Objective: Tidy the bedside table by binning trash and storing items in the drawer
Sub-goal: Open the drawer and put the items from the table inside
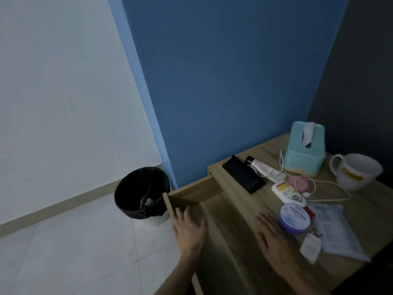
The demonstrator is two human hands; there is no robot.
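Standing open: drawer [214, 199]. Left hand [189, 227], fingers spread, at drawer's front edge. Right hand [274, 237], spread flat, right of drawer on surface [365, 207], nearer upright jar [295, 219]. Bin [140, 192] left of drawer.

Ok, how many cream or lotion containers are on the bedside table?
3: black-capped tube beside the black case, white bottle mid-table, purple jar by the right hand. None seems hidden.

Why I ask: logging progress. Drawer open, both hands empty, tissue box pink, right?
No: the head view shows the tissue box is pale teal, not pink. The drawer is open; left hand and right hand hold nothing.
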